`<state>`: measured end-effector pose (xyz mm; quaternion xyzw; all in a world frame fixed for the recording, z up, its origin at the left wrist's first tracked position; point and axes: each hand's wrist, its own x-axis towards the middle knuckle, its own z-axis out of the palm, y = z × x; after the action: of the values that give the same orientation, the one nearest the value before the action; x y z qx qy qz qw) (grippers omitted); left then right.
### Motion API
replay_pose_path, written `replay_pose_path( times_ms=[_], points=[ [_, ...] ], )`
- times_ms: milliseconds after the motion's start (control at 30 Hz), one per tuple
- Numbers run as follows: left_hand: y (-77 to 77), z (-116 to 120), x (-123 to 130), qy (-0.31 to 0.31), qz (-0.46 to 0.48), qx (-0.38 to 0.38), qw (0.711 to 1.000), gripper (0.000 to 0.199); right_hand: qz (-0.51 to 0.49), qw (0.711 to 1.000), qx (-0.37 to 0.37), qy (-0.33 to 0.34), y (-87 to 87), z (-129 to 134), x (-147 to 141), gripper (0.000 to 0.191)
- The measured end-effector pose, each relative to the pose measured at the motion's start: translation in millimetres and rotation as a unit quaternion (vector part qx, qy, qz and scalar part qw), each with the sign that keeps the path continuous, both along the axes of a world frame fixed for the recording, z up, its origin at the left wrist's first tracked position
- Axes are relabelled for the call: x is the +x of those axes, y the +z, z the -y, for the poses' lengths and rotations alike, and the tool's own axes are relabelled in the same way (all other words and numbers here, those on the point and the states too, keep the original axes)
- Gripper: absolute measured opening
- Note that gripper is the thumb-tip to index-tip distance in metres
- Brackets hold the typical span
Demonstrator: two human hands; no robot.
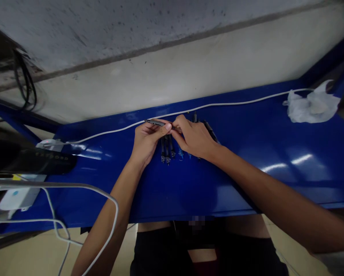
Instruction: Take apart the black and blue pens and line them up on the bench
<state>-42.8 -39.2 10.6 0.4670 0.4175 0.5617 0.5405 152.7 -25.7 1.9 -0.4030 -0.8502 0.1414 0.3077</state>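
Thumb and fingers of my left hand (147,140) are closed on a dark pen (156,122), whose pointed end sticks out to the left. My right hand (193,136) meets it at the pen's other end, its thumb and forefinger pinched there; what lies between those fingertips is too small to make out. Below and between the hands, several dark pens (167,149) with clear tips lie side by side on the blue table (166,191), and a blue piece (181,153) is beside them. Another dark pen (210,131) shows just behind my right hand.
A white cable (232,103) runs along the table's back edge. A crumpled white plastic bag (312,105) lies at the far right. At left are a black cylindrical object (51,161), a white adapter (19,197) and a looping cable (113,201) in front of my left forearm.
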Motion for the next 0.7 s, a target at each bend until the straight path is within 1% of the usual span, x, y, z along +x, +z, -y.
replay_pose_path(
  times_ms=[167, 333, 433, 533, 633, 700],
  points=[
    [3.1, 0.6, 0.6, -0.001, 0.005, 0.003, 1.000, 0.023, 0.013, 1.000, 0.009, -0.009, 3.1, 0.4, 1.1, 0.026],
    [4.7, 2.6, 2.4, 0.001, 0.002, 0.000, 1.000, 0.024, -0.053, 0.999, -0.010, -0.004, -2.7, -1.1, -1.6, 0.020],
    [2.7, 2.9, 1.2, 0.000, -0.013, -0.003, 1.000, 0.024, -0.073, 0.997, -0.006, 0.004, -5.7, -2.4, -1.6, 0.013],
    [0.9, 2.7, -0.7, -0.005, -0.017, -0.001, 1.000, 0.022, -0.052, 0.999, 0.011, 0.007, -5.1, -3.1, 0.2, 0.010],
    [0.7, 3.1, -1.2, -0.016, -0.013, 0.000, 1.000, 0.020, -0.001, 0.999, 0.031, -0.014, -2.0, -2.8, 1.4, 0.019],
    [1.1, 3.6, -0.6, -0.018, -0.015, 0.000, 1.000, 0.020, 0.026, 0.999, 0.031, -0.025, -0.2, -2.2, 1.1, 0.024]
  ],
)
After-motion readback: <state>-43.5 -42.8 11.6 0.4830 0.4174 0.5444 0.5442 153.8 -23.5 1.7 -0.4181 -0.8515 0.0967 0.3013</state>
